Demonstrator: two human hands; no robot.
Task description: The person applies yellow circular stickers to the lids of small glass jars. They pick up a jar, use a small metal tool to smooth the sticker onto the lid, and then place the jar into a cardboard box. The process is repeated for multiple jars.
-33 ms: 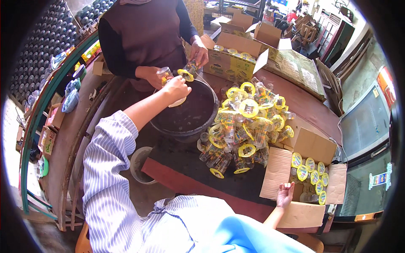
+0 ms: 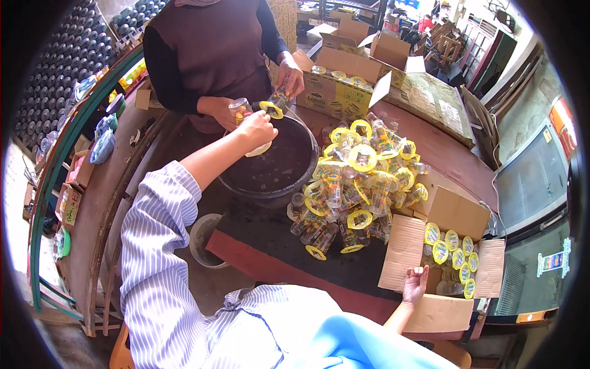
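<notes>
My left hand (image 2: 258,131) reaches over a dark bucket (image 2: 312,161) of dark liquid, its fingers closed on a lidded plastic cup (image 2: 260,149) whose pale round lid shows beneath the hand. Most of that cup is hidden. Just beyond, a co-worker's hands hold a clear cup (image 2: 239,107) and another with a yellow-rimmed lid (image 2: 271,110). My right hand (image 2: 415,285) rests by the front left corner of an open cardboard box (image 2: 435,312), fingers curled together with nothing visible in them. Several yellow-lidded cups (image 2: 458,259) stand inside the box.
A large heap of clear cups with yellow-rimmed lids (image 2: 362,158) lies on the table between bucket and box. Behind it stands a filled carton (image 2: 337,98). A pale pail (image 2: 201,237) sits below the table's left edge. A glass-fronted cabinet (image 2: 533,166) is at the right.
</notes>
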